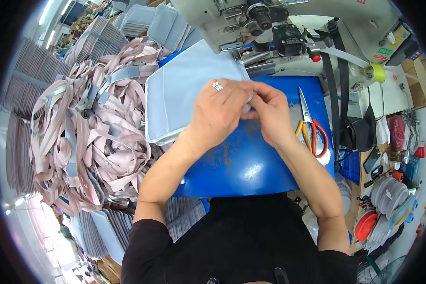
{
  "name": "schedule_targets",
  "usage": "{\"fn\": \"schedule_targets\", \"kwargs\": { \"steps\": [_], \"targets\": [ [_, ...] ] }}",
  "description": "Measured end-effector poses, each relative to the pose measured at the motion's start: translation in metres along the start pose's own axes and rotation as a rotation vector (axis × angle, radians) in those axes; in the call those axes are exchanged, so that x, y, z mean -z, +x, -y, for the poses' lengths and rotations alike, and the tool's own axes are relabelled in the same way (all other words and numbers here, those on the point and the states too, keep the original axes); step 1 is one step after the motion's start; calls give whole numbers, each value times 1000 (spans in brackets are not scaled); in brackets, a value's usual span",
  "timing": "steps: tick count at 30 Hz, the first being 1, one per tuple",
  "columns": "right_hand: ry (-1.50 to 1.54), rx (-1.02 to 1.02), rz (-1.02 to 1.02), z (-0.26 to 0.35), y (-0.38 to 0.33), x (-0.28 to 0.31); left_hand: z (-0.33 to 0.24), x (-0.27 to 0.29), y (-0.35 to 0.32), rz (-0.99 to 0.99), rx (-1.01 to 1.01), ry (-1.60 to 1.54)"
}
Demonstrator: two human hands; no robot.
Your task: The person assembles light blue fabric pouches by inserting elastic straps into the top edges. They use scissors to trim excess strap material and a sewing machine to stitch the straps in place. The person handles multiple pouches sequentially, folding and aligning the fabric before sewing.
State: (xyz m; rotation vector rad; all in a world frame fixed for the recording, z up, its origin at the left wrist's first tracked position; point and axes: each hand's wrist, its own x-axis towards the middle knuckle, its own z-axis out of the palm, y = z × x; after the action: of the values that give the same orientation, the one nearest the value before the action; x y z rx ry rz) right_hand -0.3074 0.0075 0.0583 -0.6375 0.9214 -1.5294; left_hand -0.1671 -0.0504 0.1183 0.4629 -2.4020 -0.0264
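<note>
My left hand (221,110), with silver rings on a finger, reaches over the right part of a light grey-blue fabric panel (173,90) with pale edges. Its fingers are curled and slightly blurred. Against them, my right hand (270,111) pinches with thumb and forefinger. A small greyish-white piece (249,98) shows between the two hands; whether it belongs to the panel cannot be made out. The panel lies on a blue work surface (251,165), its far end close to the sewing machine head (241,28).
Orange-handled scissors (306,106) and red-handled pliers or snips (320,139) lie right of my hands. A heap of pinkish straps (109,137) fills the left side. Stacked panels (23,94) stand beyond it. Black straps (343,71) hang at the right, near crowded shelves.
</note>
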Motion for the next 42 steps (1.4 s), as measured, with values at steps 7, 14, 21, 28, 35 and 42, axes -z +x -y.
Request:
{"fn": "schedule_targets", "kwargs": {
  "steps": [7, 14, 21, 28, 35, 42],
  "targets": [
    [44, -16, -109, 10, 24, -14, 34, -6, 10, -3, 43, -21],
    [21, 12, -179, 6, 30, -14, 40, 30, -1, 381, 440, 260],
    [-121, 42, -272, -4, 32, -27, 43, 39, -14, 344, 202, 174],
    [-396, 93, -317, -7, 33, -33, 35, 61, 10, 455, 55, 191],
    [-285, -124, -157, 24, 18, -8, 51, 75, 36, 580, -105, 73],
    [-81, -109, -182, 20, 20, -17, 42, 75, 51, 661, -156, 205]
  ]
}}
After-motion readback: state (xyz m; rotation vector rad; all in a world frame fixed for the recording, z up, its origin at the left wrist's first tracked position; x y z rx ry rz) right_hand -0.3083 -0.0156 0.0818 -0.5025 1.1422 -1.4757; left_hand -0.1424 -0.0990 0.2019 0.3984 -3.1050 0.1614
